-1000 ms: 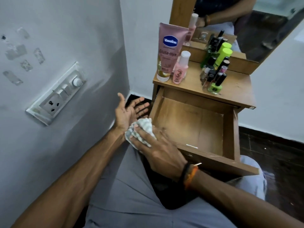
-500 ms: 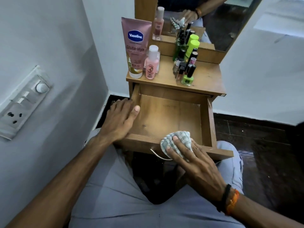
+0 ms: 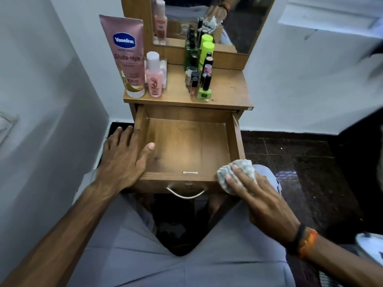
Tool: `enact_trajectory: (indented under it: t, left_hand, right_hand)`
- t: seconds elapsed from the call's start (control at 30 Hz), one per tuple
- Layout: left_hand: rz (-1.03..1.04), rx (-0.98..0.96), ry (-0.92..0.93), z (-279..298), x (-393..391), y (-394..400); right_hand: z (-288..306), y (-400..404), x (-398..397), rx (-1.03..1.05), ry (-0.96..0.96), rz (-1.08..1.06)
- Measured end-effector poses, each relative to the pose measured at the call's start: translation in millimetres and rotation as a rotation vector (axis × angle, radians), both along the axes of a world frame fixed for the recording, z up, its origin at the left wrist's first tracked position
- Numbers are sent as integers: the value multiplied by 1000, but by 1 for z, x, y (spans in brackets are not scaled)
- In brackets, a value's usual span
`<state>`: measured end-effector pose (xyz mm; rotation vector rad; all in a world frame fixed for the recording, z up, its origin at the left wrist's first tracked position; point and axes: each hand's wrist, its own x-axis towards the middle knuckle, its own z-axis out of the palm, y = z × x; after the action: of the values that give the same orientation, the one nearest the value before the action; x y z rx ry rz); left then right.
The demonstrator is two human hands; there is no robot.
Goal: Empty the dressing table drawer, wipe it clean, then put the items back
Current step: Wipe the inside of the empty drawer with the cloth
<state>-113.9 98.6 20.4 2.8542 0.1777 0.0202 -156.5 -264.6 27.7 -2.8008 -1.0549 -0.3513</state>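
Observation:
The wooden drawer [image 3: 186,146] of the dressing table is pulled out and holds nothing. My left hand [image 3: 122,158] lies flat on the drawer's left wall, thumb inside. My right hand [image 3: 259,197] presses a crumpled checked cloth [image 3: 238,172] against the drawer's front right corner. On the tabletop [image 3: 228,88] stand a pink Vaseline tube [image 3: 128,54], a small pink bottle [image 3: 154,77] and a cluster of nail polish bottles [image 3: 200,73].
A mirror [image 3: 207,21] rises behind the tabletop. A white wall runs close along the left. Dark floor [image 3: 300,162] lies to the right. My grey-trousered knees sit under the drawer's metal handle [image 3: 186,193].
My right hand has slid the cloth rightward along the drawer's front edge to its right corner. My left hand has settled on the drawer's left wall. The view has shifted.

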Motion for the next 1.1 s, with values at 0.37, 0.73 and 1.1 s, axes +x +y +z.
enact_trajectory:
  t: [0.37, 0.73, 1.1]
  left_hand:
    - [-75, -85, -49, -2, 10, -41]
    - [-23, -134, -77, -5, 10, -39]
    - [-15, -127, -116, -8, 8, -41]
  right_hand:
    - [4, 49, 6, 80, 221, 125]
    - [58, -80, 72, 152, 529, 99]
    - [14, -55, 117, 58, 429, 363]
